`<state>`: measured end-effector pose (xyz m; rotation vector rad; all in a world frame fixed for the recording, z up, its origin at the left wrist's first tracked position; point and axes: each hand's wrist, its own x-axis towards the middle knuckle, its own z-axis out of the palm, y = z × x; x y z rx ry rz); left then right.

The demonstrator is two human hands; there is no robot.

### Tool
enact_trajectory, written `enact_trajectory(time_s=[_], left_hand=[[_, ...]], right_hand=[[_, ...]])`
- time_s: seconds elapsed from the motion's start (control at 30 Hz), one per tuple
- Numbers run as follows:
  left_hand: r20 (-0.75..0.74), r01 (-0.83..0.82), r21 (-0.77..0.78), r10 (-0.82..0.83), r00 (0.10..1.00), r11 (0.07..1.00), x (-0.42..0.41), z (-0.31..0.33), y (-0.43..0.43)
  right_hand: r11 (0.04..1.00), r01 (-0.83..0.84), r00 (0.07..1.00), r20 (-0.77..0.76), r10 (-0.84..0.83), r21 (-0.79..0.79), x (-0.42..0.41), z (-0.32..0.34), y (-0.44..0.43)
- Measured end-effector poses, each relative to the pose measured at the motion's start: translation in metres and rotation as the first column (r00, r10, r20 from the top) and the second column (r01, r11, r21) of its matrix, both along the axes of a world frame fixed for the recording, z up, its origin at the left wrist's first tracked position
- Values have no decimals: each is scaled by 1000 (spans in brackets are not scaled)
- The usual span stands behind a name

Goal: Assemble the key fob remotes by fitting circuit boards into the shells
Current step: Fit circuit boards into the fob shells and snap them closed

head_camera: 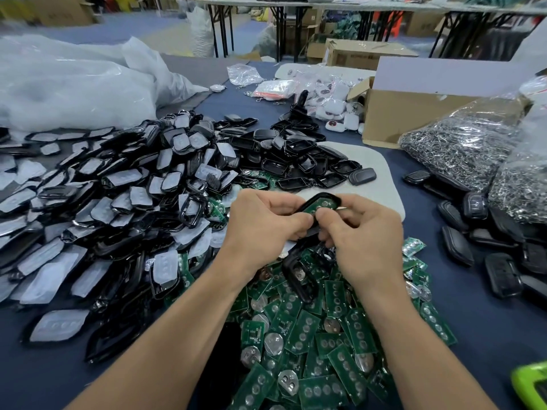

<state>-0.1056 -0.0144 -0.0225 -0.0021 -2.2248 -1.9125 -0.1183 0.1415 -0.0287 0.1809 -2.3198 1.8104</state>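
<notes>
Shell with circuit board inside

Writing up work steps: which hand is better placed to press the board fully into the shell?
Probably the right hand: its fingertips touch the green board, while the left hand grips the shell.

**Gloss black plastic, green board, bright metal**

The heaped shells are glossy black plastic, many lined with matt, milky button pads that look rubbery. The held shell has the same gloss, with a green board inside it. The circuit boards are smooth green laminate with shiny metal battery clips. Matt dark blue cloth covers the counter. The cardboard box is dull brown. Clear crinkled bags hold bright metal rings.
</notes>
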Motion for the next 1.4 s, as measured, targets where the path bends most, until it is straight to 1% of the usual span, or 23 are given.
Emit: enact_trajectory(time_s=[0.07, 0.13, 0.2, 0.27, 0.37, 0.47, 0.53, 0.57, 0.63, 0.67, 0.7, 0.77, 0.83, 0.9, 0.93, 1.07, 1.1, 1.13, 1.2, 1.23, 1.3, 1.37, 1.4], left_hand=[[-39, 17, -163, -24, 999, 987, 1, 0, -1], [-66, 31, -347, -57, 996, 937, 1, -1, 0], [-53, 43, -368, -67, 996, 929, 0, 0, -1], [-78, -42, -330, 17, 997, 943, 0, 5, -3], [-115, -270, -235, 249, 962, 934, -3, 15, -18], [-126, -504, -63, 494, 860, 861, -6, 22, -49], [-129, -627, 118, 638, 759, 770, -6, 27, -68], [-115, -676, 230, 709, 696, 700, -6, 29, -77], [-36, -735, 445, 830, 556, 512, -7, 31, -97], [2, -749, 502, 865, 501, 433, -7, 32, -106], [21, -764, 519, 888, 460, 383, -7, 32, -112], [7, -793, 495, 911, 412, 355, -5, 33, -116], [-34, -796, 477, 913, 407, 373, -4, 33, -114], [-53, -794, 463, 906, 420, 395, -5, 30, -114], [-50, -796, 458, 905, 423, 397, -6, 30, -114], [-21, -797, 447, 896, 444, 406, -8, 27, -118], [-14, -795, 443, 890, 455, 414, -8, 26, -117], [-5, -790, 441, 881, 473, 426, -9, 26, -117], [23, -773, 432, 851, 524, 464, -9, 24, -113], [36, -764, 419, 832, 553, 490, -10, 22, -109], [42, -717, 402, 771, 636, 569, -10, 20, -99], [51, -622, 374, 655, 754, 688, -11, 19, -84], [67, -563, 340, 577, 814, 754, -12, 19, -75]], right_hand=[[999, -22, 999, 25, 23, -43, -1, 0, 2], [999, -47, 998, 35, 47, -26, 0, 1, 4], [999, -43, 998, 50, 43, -3, 1, 1, 3], [1000, -6, 999, 53, 5, 23, 2, 1, -1], [997, -9, 1000, 27, 7, 72, 6, 7, -17], [981, -79, 994, -62, 92, 177, -1, 21, -50], [947, -160, 980, -72, 186, 280, -18, 31, -81], [913, -204, 969, -59, 239, 353, -30, 35, -99], [801, -297, 937, -3, 349, 519, -52, 45, -134], [719, -339, 912, 23, 410, 606, -62, 48, -151], [630, -376, 879, 45, 476, 680, -70, 52, -169], [475, -428, 810, 92, 579, 769, -81, 55, -198], [353, -448, 758, 140, 637, 821, -86, 56, -217], [275, -442, 712, 147, 687, 854, -87, 52, -227], [273, -431, 698, 126, 705, 860, -88, 49, -227], [367, -324, 764, 13, 645, 872, -88, 39, -221], [439, -320, 787, -23, 616, 840, -87, 36, -214], [554, -344, 820, -45, 571, 758, -85, 35, -204], [790, -366, 894, -50, 445, 493, -75, 33, -172], [869, -348, 923, -36, 384, 353, -69, 31, -153], [939, -334, 942, 42, 332, 83, -53, 27, -114], [932, -336, 928, 123, 353, -138, -37, 21, -79], [921, -328, 918, 157, 363, -209, -30, 18, -65]])
